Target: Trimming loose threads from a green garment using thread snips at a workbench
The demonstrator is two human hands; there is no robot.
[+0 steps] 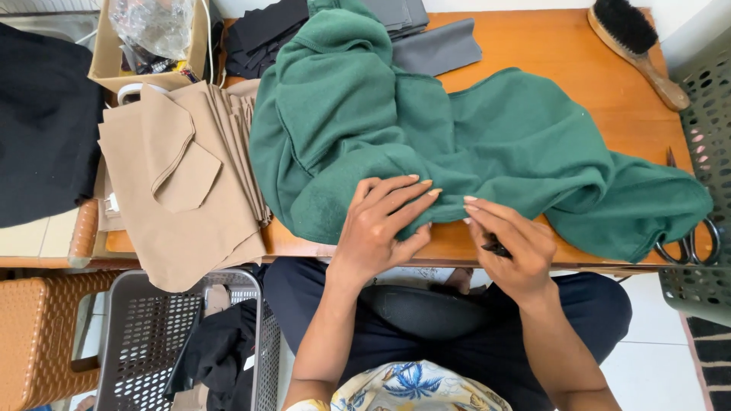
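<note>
A large green fleece garment [457,129] lies bunched across the wooden table [563,53]. My left hand [381,224] rests flat on its near edge, fingers spread and pressing the cloth down. Just to the right, my right hand [506,243] pinches the same edge of the cloth with its fingertips and holds a small dark tool [496,247] in its palm. The two hands almost touch at the fabric's hem.
A stack of tan fabric pieces [183,183] lies at the table's left. Grey and black cloth [434,46] sit at the back, with a cardboard box [152,46]. A brush [636,46] and scissors [689,240] lie at the right. A grey basket [145,335] stands below.
</note>
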